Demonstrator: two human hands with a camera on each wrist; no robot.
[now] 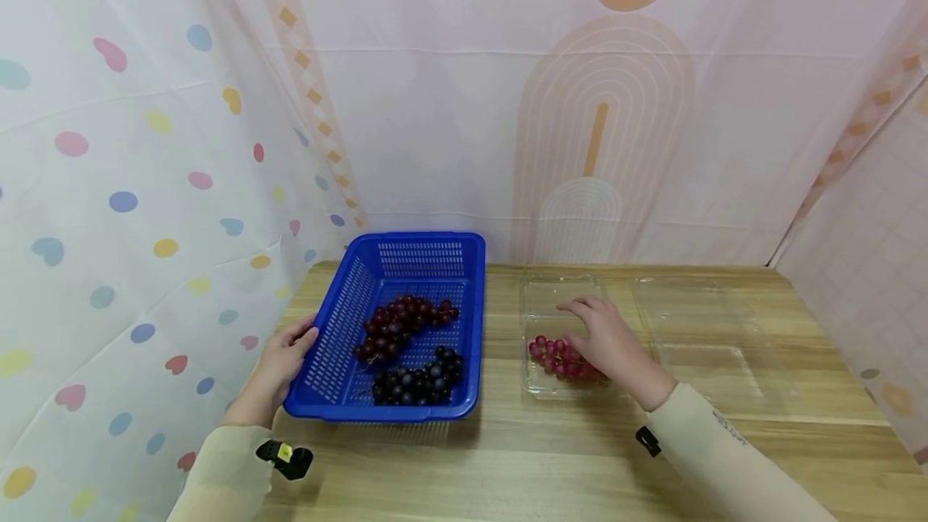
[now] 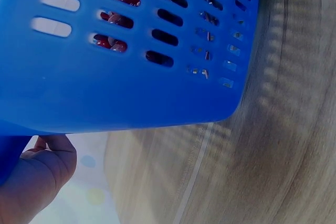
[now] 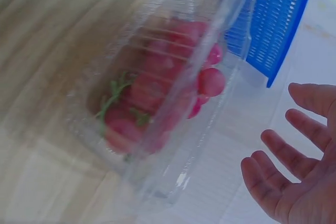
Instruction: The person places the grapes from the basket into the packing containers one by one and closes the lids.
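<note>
My left hand [image 1: 275,365] grips the left rim of a blue slotted plastic basket [image 1: 474,321]; part of its fingers is hidden by the rim. Inside the basket lie a dark red bunch of grapes [image 1: 395,329] and, nearer the front, a black bunch of grapes [image 1: 419,381]. To the right, a clear plastic clamshell box [image 1: 554,296] holds a bunch of pinkish-red grapes [image 1: 557,354] in its front half. Over that box hovers my right hand [image 1: 612,345], fingers spread and relaxed. In the right wrist view this hand [image 3: 302,171] is apart from the grapes [image 3: 157,82] and holds nothing.
A second clear plastic clamshell box [image 1: 703,369] stands with its lid up on the right of the wooden table [image 1: 507,466]. Patterned curtains [image 1: 435,143] hang behind the table and along its sides.
</note>
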